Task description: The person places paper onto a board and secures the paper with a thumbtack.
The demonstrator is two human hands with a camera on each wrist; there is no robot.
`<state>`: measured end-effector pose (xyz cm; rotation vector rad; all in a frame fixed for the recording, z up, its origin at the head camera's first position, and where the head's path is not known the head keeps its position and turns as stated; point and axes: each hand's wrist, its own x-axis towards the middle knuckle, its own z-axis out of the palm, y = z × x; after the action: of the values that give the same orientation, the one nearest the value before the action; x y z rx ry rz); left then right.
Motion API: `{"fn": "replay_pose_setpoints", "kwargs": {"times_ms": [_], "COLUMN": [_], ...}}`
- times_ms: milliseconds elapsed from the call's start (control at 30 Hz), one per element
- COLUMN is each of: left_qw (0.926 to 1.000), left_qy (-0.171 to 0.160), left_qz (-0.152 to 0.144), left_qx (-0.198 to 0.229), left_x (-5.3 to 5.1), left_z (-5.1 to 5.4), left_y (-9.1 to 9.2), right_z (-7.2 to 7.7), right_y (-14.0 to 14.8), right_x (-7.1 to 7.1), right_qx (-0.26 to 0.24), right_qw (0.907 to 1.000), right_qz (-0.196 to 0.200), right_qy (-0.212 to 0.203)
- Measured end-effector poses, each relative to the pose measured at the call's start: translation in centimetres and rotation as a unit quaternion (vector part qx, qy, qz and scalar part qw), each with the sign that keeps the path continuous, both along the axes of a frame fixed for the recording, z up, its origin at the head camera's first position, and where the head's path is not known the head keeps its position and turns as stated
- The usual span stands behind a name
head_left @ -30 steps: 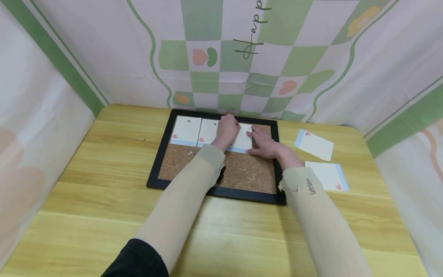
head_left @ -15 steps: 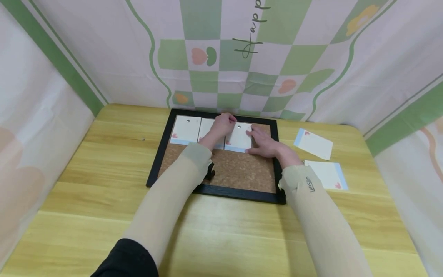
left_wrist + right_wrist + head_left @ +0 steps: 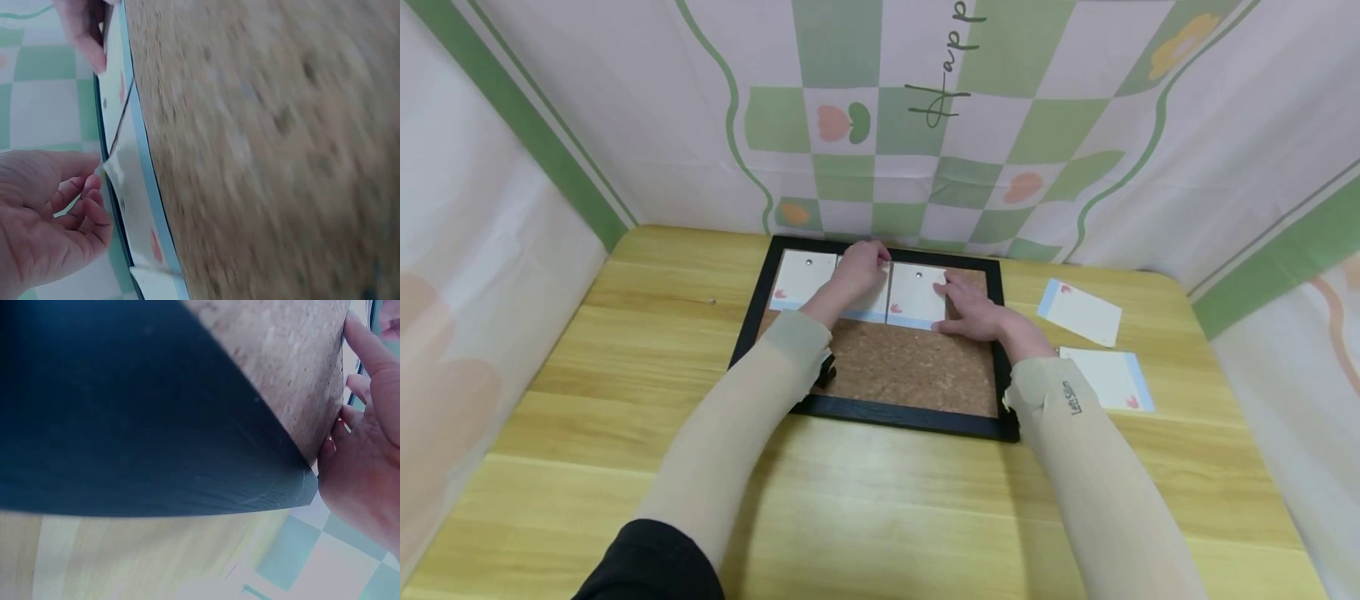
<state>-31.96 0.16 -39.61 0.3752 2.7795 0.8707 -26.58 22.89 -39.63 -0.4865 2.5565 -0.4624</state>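
Note:
Three white cards with blue lower edges lie in a row along the top of a black-framed cork board [image 3: 917,367]. My left hand [image 3: 859,271] is over the middle card [image 3: 871,307], partly hiding it; in the left wrist view the left hand [image 3: 50,219] has its fingertips at an upper corner of that card [image 3: 137,187], pinching it, other fingers curled. My right hand [image 3: 973,312] rests with spread fingers at the right edge of the third card [image 3: 917,296], which has a silver pin near its top. The left card [image 3: 801,279] also has a pin.
Two loose cards, an upper one [image 3: 1081,312] and a lower one [image 3: 1108,379], lie on the wooden table right of the board. A tiny silver piece [image 3: 712,301] lies left of it. A patterned curtain [image 3: 902,179] stands behind the board.
My left hand has moved left from the third card to the middle card, uncovering the third card and its pin. My right hand has stayed in place.

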Motion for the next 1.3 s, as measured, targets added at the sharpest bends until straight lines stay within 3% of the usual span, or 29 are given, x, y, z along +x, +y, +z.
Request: {"fn": "replay_pose_setpoints", "kwargs": {"times_ms": [300,467,667,867,1000,1200,1300], "left_qw": [0.9997,0.9983,0.9941,0.993,0.9923,0.9878,0.9845], "left_qy": [0.0,0.006,-0.003,0.011,-0.004,-0.061,-0.077], "left_qz": [0.01,0.012,-0.005,-0.007,0.01,0.055,0.052], "left_qx": [-0.023,-0.057,-0.108,-0.117,-0.123,-0.132,-0.149], "left_x": [0.7,1.4,2.6,4.0,4.9,5.9,6.0], "left_z": [0.6,0.7,0.2,0.4,0.6,0.7,0.7], "left_y": [-4.2,-6.6,-8.7,-10.9,-12.8,-14.6,-15.0], "right_z": [0.0,-0.2,0.0,0.2,0.3,0.5,0.6], "right_y": [0.0,0.1,0.0,-0.3,-0.5,-0.7,-0.6], "right_x": [0.3,0.3,0.4,0.8,1.0,1.3,1.6], "right_qx": [-0.008,-0.007,0.005,0.024,0.051,0.083,0.078], "right_qw": [0.9999,0.9998,0.9998,0.999,0.9964,0.9917,0.9902], "right_qz": [0.001,0.001,0.001,0.005,0.005,0.012,0.019], "right_qy": [0.007,0.016,0.022,0.038,0.067,0.097,0.114]}}
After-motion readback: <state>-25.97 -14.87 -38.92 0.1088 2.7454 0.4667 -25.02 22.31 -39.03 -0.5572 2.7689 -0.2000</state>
